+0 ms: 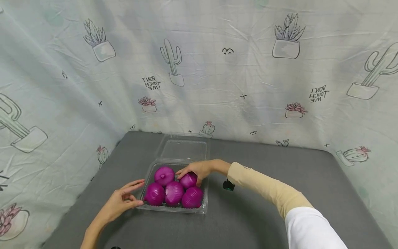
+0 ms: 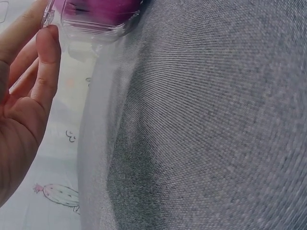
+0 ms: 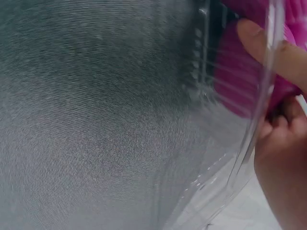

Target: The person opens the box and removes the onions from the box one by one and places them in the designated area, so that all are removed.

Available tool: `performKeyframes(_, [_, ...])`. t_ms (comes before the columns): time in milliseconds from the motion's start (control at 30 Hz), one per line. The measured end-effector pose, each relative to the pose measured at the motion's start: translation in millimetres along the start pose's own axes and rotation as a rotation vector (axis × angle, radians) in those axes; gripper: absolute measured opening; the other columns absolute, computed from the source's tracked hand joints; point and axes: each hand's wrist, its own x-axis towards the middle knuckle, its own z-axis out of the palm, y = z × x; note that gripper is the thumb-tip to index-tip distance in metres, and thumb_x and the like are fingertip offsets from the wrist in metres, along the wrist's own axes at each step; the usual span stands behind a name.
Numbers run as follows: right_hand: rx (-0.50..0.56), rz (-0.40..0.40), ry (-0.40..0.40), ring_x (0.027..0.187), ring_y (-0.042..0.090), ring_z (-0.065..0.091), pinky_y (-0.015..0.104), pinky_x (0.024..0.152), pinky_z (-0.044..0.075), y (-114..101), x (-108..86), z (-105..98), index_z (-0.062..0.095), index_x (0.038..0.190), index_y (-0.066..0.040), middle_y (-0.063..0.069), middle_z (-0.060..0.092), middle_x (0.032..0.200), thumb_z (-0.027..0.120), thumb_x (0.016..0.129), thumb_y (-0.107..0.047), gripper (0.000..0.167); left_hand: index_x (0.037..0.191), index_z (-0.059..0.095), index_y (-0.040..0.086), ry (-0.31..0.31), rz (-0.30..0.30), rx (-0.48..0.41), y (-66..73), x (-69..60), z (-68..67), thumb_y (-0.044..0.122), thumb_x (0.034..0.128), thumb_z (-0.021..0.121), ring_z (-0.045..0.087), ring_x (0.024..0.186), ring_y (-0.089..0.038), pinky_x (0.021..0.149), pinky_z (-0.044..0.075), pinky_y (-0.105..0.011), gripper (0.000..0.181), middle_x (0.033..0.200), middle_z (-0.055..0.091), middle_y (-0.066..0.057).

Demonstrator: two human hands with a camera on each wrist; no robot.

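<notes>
A clear plastic clamshell box with several purple onions inside sits on the grey table. My right hand reaches over its right side and grips the back-right onion, fingers and thumb around it. In the right wrist view that onion shows through the clear wall, with the thumb across it. At the box's left side, my left hand touches the rim with extended fingers and thumb. The left wrist view has the left hand at a corner of the clear box.
The box's lid lies folded back behind it. A small black object shows below the right wrist. Around the grey table hangs a pale curtain printed with potted cacti.
</notes>
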Motion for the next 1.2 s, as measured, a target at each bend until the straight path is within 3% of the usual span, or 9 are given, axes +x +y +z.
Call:
performKeyframes(167, [-0.224, -0.005, 0.072, 0.130, 0.020, 0.042, 0.022, 0.097, 0.037, -6.1, -0.5, 2.3, 0.055, 0.136, -0.008, 0.011, 0.046, 0.140, 0.082, 0.074, -0.006, 0.068, 0.131, 0.048, -0.015, 0.026, 0.008, 0.021, 2.6, 1.3, -0.1, -0.003, 0.0807, 0.073, 0.060, 0.066, -0.010, 0.055, 0.047, -0.023, 0.057, 0.137, 0.048, 0.009])
performKeyframes(500, [-0.304, -0.043, 0.130, 0.121, 0.018, 0.048, 0.019, 0.088, 0.042, -9.1, -11.3, 1.5, 0.057, 0.135, -0.012, 0.010, 0.048, 0.136, 0.082, 0.072, -0.010, 0.067, 0.129, 0.052, -0.013, 0.082, -0.018, 0.078, 4.8, 2.0, 8.0, 0.000, 0.0811, 0.074, 0.060, 0.067, -0.011, 0.055, 0.047, -0.023, 0.054, 0.133, 0.048, -0.023])
performKeyframes(667, [-0.306, -0.081, 0.205, 0.121, 0.021, 0.049, 0.017, 0.087, 0.043, -8.1, -15.6, 1.6, 0.056, 0.136, -0.011, 0.010, 0.048, 0.138, 0.080, 0.075, -0.011, 0.066, 0.129, 0.054, -0.011, 0.101, -0.025, 0.101, 4.9, -1.0, 9.1, 0.002, 0.0802, 0.075, 0.060, 0.063, -0.012, 0.049, 0.044, -0.024, 0.054, 0.133, 0.049, -0.021])
performKeyframes(833, [-0.286, -0.111, 0.372, 0.123, 0.026, 0.047, 0.024, 0.091, 0.045, -7.6, -26.4, -6.9, 0.057, 0.134, -0.008, 0.011, 0.048, 0.137, 0.083, 0.074, -0.014, 0.065, 0.130, 0.053, -0.010, 0.098, -0.015, 0.092, 5.0, -2.4, 8.8, 0.001, 0.0809, 0.074, 0.060, 0.062, -0.015, 0.049, 0.044, -0.024, 0.054, 0.134, 0.047, -0.023])
performKeyframes(1000, [-0.225, -0.088, 0.548, 0.120, 0.027, 0.038, 0.033, 0.088, 0.046, -9.6, -44.9, -13.5, 0.061, 0.130, -0.011, 0.012, 0.046, 0.129, 0.085, 0.071, -0.019, 0.064, 0.129, 0.054, -0.011, 0.101, -0.008, 0.070, 4.4, -2.6, 7.8, -0.001, 0.0811, 0.074, 0.061, 0.065, -0.016, 0.053, 0.047, -0.024, 0.053, 0.134, 0.048, -0.019])
performKeyframes(1200, [-0.091, -0.062, 0.639, 0.116, 0.024, 0.036, 0.029, 0.084, 0.049, -11.9, -68.3, -5.6, 0.063, 0.128, -0.011, 0.008, 0.043, 0.123, 0.082, 0.073, -0.024, 0.060, 0.130, 0.053, -0.010, 0.097, -0.016, 0.072, 3.7, -3.5, 8.1, 0.000, 0.0820, 0.073, 0.061, 0.066, -0.015, 0.055, 0.048, -0.024, 0.053, 0.135, 0.049, -0.013])
